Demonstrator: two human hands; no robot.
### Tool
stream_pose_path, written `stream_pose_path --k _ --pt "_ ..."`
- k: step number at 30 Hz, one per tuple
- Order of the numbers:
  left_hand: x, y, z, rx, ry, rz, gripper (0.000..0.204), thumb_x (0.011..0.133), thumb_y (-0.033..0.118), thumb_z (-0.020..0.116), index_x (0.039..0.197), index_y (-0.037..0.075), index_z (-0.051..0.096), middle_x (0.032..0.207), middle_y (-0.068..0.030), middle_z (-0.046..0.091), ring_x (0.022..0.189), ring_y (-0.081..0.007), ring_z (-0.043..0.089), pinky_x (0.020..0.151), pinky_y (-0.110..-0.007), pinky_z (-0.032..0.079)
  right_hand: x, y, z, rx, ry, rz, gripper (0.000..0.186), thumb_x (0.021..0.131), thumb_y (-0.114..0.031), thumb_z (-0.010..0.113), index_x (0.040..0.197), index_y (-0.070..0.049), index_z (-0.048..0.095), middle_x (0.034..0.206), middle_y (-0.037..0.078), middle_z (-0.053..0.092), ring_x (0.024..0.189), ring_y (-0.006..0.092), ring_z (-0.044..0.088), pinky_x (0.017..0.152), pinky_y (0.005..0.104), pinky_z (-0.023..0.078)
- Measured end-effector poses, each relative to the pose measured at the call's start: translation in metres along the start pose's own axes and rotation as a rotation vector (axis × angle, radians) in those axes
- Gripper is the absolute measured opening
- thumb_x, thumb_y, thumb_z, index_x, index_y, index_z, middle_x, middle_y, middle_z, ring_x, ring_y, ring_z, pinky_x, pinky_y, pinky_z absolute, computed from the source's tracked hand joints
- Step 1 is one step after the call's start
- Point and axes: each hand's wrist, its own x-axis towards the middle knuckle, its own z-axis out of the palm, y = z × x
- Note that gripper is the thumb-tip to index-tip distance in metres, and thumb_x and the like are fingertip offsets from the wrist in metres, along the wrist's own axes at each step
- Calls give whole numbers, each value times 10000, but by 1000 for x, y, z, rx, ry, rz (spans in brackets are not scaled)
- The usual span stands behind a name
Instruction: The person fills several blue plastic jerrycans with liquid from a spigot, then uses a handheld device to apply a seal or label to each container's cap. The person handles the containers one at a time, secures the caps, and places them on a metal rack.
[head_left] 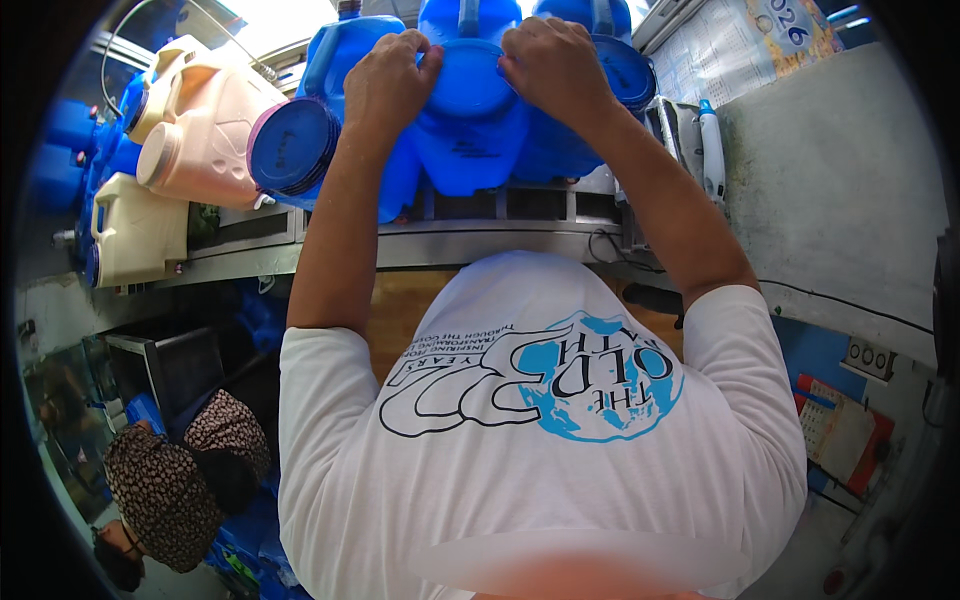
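Observation:
A blue plastic water jug (472, 150) stands upright in the middle of the row, its wide round blue lid (470, 82) facing me. My left hand (388, 82) is closed at the lid's left edge, thumb against the rim. On the opposite edge, my right hand (556, 72) is closed too, with fingers curled and thumb at the rim. The undersides of my fingers are hidden. Beside my left forearm is another blue jug (352, 62). A third blue jug's dark blue lid (624, 74) sits just right of my right hand.
A metal counter edge (440, 246) runs below the jugs. Pinkish (215, 125) and cream jugs (135, 230) stand left, near a large blue lid (292, 146). A white-and-blue tube-like object (711, 150) and a cable (800, 290) are right. Another person (170, 485) is at lower left.

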Motion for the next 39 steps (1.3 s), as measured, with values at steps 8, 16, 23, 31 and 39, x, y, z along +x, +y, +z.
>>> stream_pose_path --k 8,16,23,31,39 --pt "19 -7 7 79 -68 24 351 933 398 552 1098 128 704 1038 -117 697 958 -325 667 830 -428 515 35 27 18 -109 -274 -13 186 802 -205 597 763 -57 702 795 133 695 811 289 696 753 436 540" --pt "35 -14 7 14 -304 -132 535 890 593 586 1247 201 660 1220 -153 657 1132 -334 626 949 -432 494 49 36 7 316 -389 273 375 898 -390 580 944 -42 714 966 188 701 911 346 671 837 452 514" --pt "28 17 27 42 -125 496 802 815 730 551 1432 222 481 1467 -138 462 1372 -345 404 1115 -516 351 -100 155 -57 -131 47 628 380 903 -397 622 1099 -76 673 1085 176 683 1044 372 630 897 419 505" --pt "27 26 37 11 -264 511 902 695 817 581 1384 237 534 1446 -132 482 1374 -341 406 1125 -557 335 -308 193 -27 -132 -660 1307 711 855 -425 622 1442 -95 394 1325 223 574 1217 387 561 1011 481 449" --pt "31 28 35 73 -285 547 903 642 801 661 1333 225 583 1434 -122 498 1369 -347 413 1104 -575 356 -334 205 -10 -41 -384 1300 813 817 -464 674 1452 -50 380 1334 247 562 1217 407 557 1019 470 435"
